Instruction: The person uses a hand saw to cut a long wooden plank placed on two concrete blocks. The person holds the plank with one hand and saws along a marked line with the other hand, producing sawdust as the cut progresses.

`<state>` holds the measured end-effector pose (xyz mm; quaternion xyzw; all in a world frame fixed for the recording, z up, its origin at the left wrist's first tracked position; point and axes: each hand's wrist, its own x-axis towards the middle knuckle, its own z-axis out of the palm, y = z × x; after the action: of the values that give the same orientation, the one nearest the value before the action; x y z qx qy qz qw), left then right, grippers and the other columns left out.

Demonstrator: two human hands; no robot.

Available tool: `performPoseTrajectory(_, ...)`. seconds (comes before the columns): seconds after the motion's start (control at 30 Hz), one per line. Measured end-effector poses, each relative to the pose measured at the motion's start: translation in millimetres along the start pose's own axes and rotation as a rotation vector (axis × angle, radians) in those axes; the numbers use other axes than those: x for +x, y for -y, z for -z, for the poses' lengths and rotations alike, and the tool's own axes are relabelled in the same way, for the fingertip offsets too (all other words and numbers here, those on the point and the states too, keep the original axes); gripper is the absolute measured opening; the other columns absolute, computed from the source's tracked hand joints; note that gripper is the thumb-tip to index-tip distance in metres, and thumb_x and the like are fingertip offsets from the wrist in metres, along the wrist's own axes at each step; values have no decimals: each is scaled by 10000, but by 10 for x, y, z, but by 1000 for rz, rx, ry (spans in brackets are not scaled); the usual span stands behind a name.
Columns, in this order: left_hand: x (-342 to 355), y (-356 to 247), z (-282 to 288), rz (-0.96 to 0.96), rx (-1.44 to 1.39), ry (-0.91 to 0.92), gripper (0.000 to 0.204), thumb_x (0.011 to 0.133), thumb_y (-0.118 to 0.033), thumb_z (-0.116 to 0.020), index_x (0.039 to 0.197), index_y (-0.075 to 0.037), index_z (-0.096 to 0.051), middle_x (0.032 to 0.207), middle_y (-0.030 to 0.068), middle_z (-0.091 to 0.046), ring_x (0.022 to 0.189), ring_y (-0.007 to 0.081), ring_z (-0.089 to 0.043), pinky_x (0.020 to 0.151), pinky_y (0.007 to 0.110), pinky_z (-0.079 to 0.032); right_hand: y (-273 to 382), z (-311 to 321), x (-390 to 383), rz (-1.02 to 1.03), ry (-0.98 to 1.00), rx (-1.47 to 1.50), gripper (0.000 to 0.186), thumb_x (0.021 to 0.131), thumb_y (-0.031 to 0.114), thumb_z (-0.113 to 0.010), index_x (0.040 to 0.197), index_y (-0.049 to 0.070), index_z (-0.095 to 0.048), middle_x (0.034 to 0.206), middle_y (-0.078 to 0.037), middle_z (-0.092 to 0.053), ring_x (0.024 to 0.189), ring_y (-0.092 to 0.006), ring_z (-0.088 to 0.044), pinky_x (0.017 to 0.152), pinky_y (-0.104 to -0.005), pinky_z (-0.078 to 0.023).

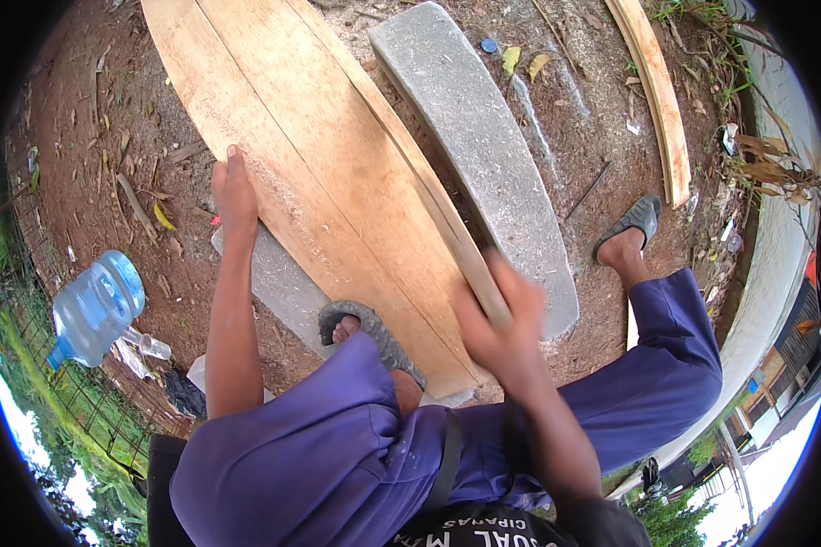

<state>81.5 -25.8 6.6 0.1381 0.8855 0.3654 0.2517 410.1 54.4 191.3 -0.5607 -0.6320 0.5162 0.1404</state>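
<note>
A long, pale wooden board (310,155) slants across the middle, with a dark line along its length and sawdust on its face. My left hand (235,196) grips the board's left edge, its thumb or a finger lying on top. My right hand (502,310), blurred by motion, is closed round the near end of a narrow wooden strip (461,246) running along the board's right edge. I cannot tell whether the strip is separate from the board. My sandalled foot (369,333) presses on the board's near end.
A grey concrete block (483,155) lies right of the board; a grey slab (283,273) shows under its left side. A curved wooden piece (652,91) rests at the far right, near my other sandalled foot (631,228). A blue water jug (100,305) lies left, by wire fencing.
</note>
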Motion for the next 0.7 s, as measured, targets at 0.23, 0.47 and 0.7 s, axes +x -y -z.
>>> performPoseTrajectory(0.23,48,40,48,0,11,-22,499,1080,-419,-458,784,-19,-427,769,53,-394,750,169,-382,722,378,-380,13,236,-279,33,42,-65,116,814,22,-706,799,-2,-594,562,-120,-486,461,-168,-500,462,-350,-376)
performPoseTrajectory(0.47,-15,3,31,-37,7,-34,507,1078,-415,-467,760,-23,-413,763,44,-370,743,168,-366,712,387,-369,39,522,-872,-27,19,-128,140,786,-7,-715,732,28,-591,576,-96,-541,449,-229,-546,458,-350,-398)
performPoseTrajectory(0.7,21,9,-29,-49,-27,15,501,1077,-417,-468,758,-35,-407,760,39,-377,741,166,-370,719,380,-372,-137,-30,60,30,-11,-13,237,848,36,-709,725,14,-507,584,-102,-526,496,-104,-519,469,-329,-381)
